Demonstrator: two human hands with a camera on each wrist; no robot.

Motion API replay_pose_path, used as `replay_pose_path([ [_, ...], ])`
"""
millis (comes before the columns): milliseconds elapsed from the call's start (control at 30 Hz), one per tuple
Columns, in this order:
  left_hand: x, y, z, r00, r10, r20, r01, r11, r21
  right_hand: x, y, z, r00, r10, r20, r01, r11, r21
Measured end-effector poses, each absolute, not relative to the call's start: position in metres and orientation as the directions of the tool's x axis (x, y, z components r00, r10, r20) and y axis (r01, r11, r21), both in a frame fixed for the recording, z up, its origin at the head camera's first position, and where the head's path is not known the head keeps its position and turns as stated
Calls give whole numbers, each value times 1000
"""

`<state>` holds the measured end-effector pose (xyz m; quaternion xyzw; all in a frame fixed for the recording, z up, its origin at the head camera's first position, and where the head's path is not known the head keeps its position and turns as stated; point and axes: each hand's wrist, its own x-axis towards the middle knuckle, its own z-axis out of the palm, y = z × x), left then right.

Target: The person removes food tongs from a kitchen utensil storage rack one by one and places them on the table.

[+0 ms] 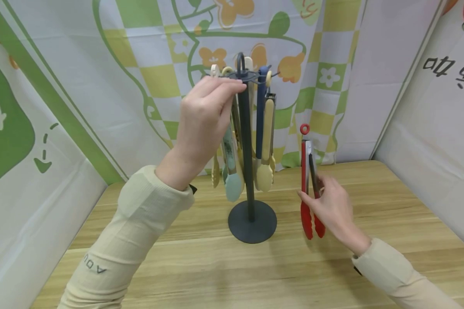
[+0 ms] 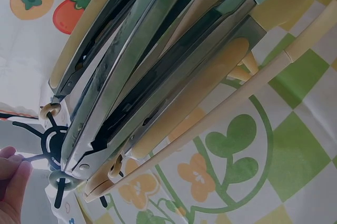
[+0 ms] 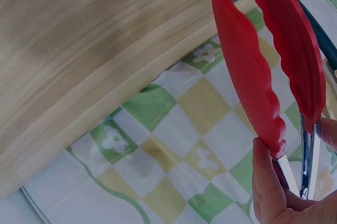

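A black utensil stand (image 1: 246, 154) with a round base and several hooks stands upright on the table. My left hand (image 1: 206, 109) is at its top; in the left wrist view the fingers (image 2: 16, 174) pinch one of the hooks. Red tongs (image 1: 305, 184) with a red ring at the top hang upright in my right hand (image 1: 332, 206), right of the stand. The right thumb and fingers grip the tongs around their middle. In the right wrist view the two red scalloped heads (image 3: 250, 71) are spread a little apart.
Several utensils hang from the stand: green tongs (image 1: 233, 186), yellow tongs (image 1: 268, 133) and a blue-handled utensil (image 1: 261, 111) among them. The wooden table (image 1: 178, 266) carries the stand. A printed curtain (image 1: 154, 64) hangs behind it, with white side panels (image 1: 433, 128).
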<state>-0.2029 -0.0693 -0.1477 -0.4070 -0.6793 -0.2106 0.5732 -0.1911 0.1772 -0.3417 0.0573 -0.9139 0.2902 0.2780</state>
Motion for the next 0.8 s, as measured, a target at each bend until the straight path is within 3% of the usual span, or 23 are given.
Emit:
replay_pose_path([
  [800, -202, -71, -147, -26, 327, 945, 791, 584, -181, -191, 186, -357, -949, 45, 311, -121, 861, -494],
])
